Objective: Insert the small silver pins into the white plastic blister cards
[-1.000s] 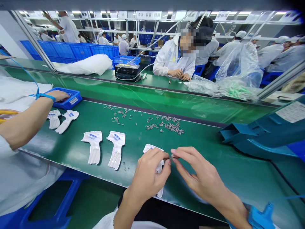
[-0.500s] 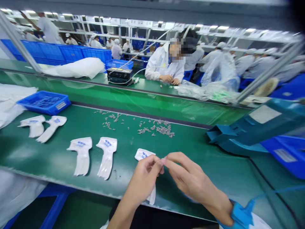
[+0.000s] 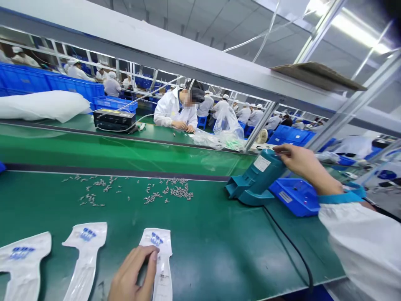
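My left hand (image 3: 133,274) rests at the bottom edge with curled fingers pressing on a white plastic part (image 3: 159,261) lying flat on the green belt (image 3: 219,238). Far out to the right, my right hand (image 3: 296,161) grips the back of a teal heat gun (image 3: 257,177) that lies on the belt with a black cord trailing toward me. Two more white parts (image 3: 84,255) lie left of the one I touch. Several small metal pieces (image 3: 169,192) are scattered across the belt's middle.
A blue tray (image 3: 294,196) sits just right of the heat gun. Metal frame posts (image 3: 328,121) rise on the right. Across the second belt, a person in white works beside clear bags (image 3: 219,138); a black box (image 3: 114,119) and a white sack (image 3: 40,104) lie there.
My hands have parted: the right one left the pinch in front of me and went out right onto the heat gun. The left dropped onto the white part. The view swung right.
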Demonstrator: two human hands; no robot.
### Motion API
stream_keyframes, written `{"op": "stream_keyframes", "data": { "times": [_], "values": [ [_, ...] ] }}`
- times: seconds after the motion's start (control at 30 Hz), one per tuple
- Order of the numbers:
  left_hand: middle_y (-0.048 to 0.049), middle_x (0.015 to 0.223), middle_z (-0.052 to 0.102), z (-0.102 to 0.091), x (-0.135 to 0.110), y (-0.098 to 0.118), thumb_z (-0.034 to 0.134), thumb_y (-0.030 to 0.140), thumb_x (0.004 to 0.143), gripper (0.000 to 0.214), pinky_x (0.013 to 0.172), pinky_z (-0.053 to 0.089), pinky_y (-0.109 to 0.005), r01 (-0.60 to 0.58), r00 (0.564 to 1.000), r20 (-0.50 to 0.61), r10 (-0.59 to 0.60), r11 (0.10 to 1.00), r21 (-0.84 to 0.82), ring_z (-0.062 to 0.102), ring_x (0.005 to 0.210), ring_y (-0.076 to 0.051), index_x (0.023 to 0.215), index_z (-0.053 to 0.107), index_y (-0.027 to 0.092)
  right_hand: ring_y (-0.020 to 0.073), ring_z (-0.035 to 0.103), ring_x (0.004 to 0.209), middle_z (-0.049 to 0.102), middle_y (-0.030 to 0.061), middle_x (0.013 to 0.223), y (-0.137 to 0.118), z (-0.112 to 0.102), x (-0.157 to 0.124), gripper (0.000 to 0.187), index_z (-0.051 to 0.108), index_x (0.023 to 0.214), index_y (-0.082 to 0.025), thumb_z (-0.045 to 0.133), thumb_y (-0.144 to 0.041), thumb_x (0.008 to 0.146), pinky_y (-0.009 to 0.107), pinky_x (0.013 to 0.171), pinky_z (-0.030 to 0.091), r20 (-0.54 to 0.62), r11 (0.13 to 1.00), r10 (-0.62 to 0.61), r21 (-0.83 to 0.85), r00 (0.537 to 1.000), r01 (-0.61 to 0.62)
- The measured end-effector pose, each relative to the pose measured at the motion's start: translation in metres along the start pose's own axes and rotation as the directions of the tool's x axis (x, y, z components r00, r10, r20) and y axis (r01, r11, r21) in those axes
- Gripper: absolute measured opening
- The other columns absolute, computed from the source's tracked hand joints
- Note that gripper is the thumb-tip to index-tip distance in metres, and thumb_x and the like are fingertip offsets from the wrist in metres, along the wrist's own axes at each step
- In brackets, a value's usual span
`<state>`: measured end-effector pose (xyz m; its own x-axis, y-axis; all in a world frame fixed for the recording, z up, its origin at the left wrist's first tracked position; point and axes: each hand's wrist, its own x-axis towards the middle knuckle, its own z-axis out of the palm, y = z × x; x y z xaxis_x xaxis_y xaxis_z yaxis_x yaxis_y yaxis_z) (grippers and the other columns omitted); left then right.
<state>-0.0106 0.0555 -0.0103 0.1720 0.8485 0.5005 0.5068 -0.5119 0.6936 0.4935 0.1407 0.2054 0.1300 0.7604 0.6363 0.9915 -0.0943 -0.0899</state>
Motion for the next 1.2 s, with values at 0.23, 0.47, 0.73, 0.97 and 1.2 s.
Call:
{"op": "stream_keyframes", "data": {
  "times": [0.23, 0.47, 0.73, 0.97, 1.2],
  "values": [
    [0.0011, 0.085, 0.068, 0.000, 0.004, 0.009, 0.051, 0.033, 0.098, 0.016, 0.070, 0.051, -0.018, 0.059, 0.994, 0.098, -0.054, 0.997, -0.046, 0.067, 0.077, -0.014, 0.092, 0.063, 0.025, 0.0223, 0.069, 0.094, 0.074, 0.0050, 0.104, -0.103, 0.065, -0.059, 0.026, 0.070, 0.108, -0.024, 0.052, -0.021, 0.090, 0.035, 0.085, 0.054, 0.142, 0.926, -0.318, 0.259, 0.937, 0.274],
    [0.0013, 0.076, 0.064, 0.009, -0.002, 0.008, 0.044, 0.035, 0.101, 0.025, 0.069, 0.047, -0.021, 0.083, 0.996, 0.043, -0.081, 0.996, -0.037, 0.062, 0.070, -0.015, 0.084, 0.060, 0.025, 0.0239, 0.063, 0.112, 0.068, 0.0112, 0.118, -0.183, 0.205, -0.076, 0.032, 0.068, 0.116, -0.020, 0.051, -0.013, 0.090, 0.039, 0.098, 0.048, 0.409, 0.836, -0.420, 0.522, 0.810, 0.170],
    [0.0010, 0.071, 0.062, 0.018, -0.002, 0.006, 0.042, 0.040, 0.101, 0.032, 0.065, 0.045, -0.022, 0.086, 0.996, -0.036, -0.086, 0.996, -0.011, 0.060, 0.065, -0.016, 0.080, 0.060, 0.025, 0.0202, 0.064, 0.078, 0.070, 0.0060, 0.086, -0.178, 0.216, -0.070, 0.010, 0.067, 0.087, -0.021, 0.058, -0.023, 0.088, 0.032, 0.073, 0.048, 0.462, 0.820, -0.355, 0.571, 0.813, 0.033],
    [0.0008, 0.077, 0.062, 0.007, 0.001, 0.015, 0.043, 0.033, 0.101, 0.025, 0.067, 0.044, -0.023, 0.155, 0.983, 0.105, -0.148, 0.986, -0.060, 0.060, 0.072, -0.015, 0.084, 0.058, 0.025, 0.0195, 0.065, 0.080, 0.071, 0.0057, 0.089, -0.180, 0.190, -0.091, 0.019, 0.063, 0.091, -0.020, 0.059, -0.039, 0.088, 0.031, 0.072, 0.051, 0.529, 0.675, -0.290, 0.704, 0.798, -0.221],
    [-0.0043, 0.103, 0.067, 0.015, 0.083, 0.037, 0.047, 0.024, 0.099, 0.019, 0.082, 0.049, -0.032, 0.029, 0.970, 0.239, -0.047, 0.997, 0.077, 0.063, 0.094, -0.020, 0.113, 0.059, 0.024, 0.0195, 0.067, 0.081, 0.073, 0.0078, 0.092, -0.207, 0.168, -0.118, 0.035, 0.069, 0.099, -0.017, 0.066, -0.049, 0.084, 0.033, 0.075, 0.055, 0.588, 0.468, -0.354, 0.785, 0.727, -0.406]
  ]
}}
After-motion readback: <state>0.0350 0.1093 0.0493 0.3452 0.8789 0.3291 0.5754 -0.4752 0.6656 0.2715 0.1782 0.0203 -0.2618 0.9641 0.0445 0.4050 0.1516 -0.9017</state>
